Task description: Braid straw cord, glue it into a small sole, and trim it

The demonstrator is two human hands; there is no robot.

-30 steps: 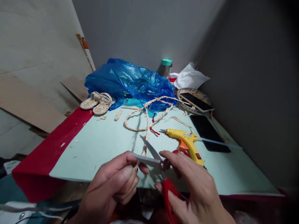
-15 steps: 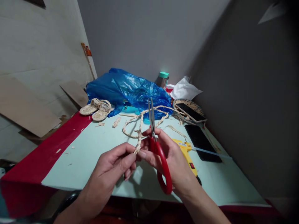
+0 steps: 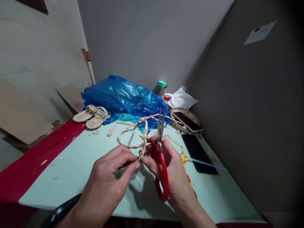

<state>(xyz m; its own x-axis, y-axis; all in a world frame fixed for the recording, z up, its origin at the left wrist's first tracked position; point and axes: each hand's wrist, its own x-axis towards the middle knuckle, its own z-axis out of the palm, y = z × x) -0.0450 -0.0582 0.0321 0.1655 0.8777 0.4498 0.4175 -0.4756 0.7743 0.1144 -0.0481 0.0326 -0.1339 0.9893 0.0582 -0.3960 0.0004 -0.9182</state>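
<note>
Between my two hands, above the table, stands a braided straw cord (image 3: 143, 146). My left hand (image 3: 108, 174) pinches its lower end between thumb and fingers. My right hand (image 3: 175, 172) holds red-handled scissors (image 3: 164, 177) upright, their blades slightly apart and pointing away from me. The thumb of that same hand also presses on the cord near its end. From there the cord loops loosely back over the table towards a woven basket (image 3: 196, 116). A yellow glue gun (image 3: 184, 157) lies partly hidden behind my right hand.
Straw sandals (image 3: 97, 122) and a small coiled straw piece (image 3: 111, 130) lie at the left. A blue plastic bag (image 3: 128, 95) covers the back, near a green-lidded bottle (image 3: 162, 84). One phone (image 3: 187, 122) rests on the basket, another dark phone (image 3: 198, 152) on the table.
The whole view has shifted, with the table now lower and further left. My left hand has turned and its fingers lie closer together on the cord. Both hands keep their grip.
</note>
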